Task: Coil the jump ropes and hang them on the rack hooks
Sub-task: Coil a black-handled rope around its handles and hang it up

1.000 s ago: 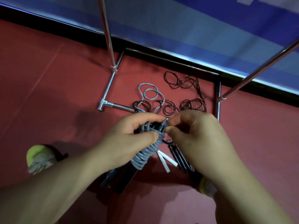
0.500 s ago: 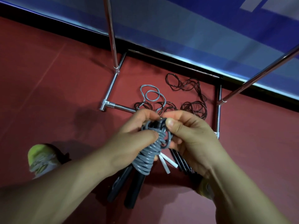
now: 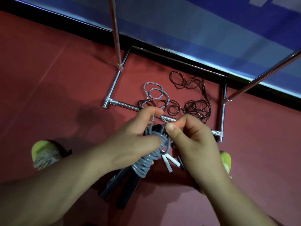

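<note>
Both hands (image 3: 135, 144) grip downward-pointing handles (image 3: 125, 186).

The floor (image 3: 48, 70) was dull red, smooth, with a faint pale line running slantwise across it. Beyond the floor's far edge a black strip (image 3: 65, 17) ran along the foot of a blue padded wall (image 3: 195, 22), which carried paler blue bands and caught a bright sheen low down. Soft shadows lay on the floor in front of the wall, and the light seemed dim and even.
</note>
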Available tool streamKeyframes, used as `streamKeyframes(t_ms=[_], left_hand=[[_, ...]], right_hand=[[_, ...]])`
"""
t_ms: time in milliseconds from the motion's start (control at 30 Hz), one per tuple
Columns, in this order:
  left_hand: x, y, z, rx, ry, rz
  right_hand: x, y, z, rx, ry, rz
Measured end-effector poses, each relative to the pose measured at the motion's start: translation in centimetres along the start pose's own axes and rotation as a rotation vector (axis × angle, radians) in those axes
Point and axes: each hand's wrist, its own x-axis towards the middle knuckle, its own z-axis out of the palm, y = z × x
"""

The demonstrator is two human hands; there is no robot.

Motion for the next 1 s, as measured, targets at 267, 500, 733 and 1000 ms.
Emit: streamKeyframes(t_ms=[267, 500, 733, 1000], left_hand=[[0.7, 0.2, 0.4, -0.074, 0.092, 0.082], [0.2, 0.7, 1.0, -0.009, 0.150, 0.233], [-0.1, 0.8, 0.8, -0.019, 0.102, 0.227], [0.1, -0.1, 0.7, 0.126, 0.025, 0.000]], right_hand=[[-0.1, -0.9, -1.7, 0.183, -0.156, 0.166], [-0.7, -0.5, -0.9, 0.196, 0.019, -0.010], [0.0, -0.1, -1.3, 0.215, 0.011, 0.084], [1.5, -0.6, -3.4, 0.125, -0.351, 0.388]])
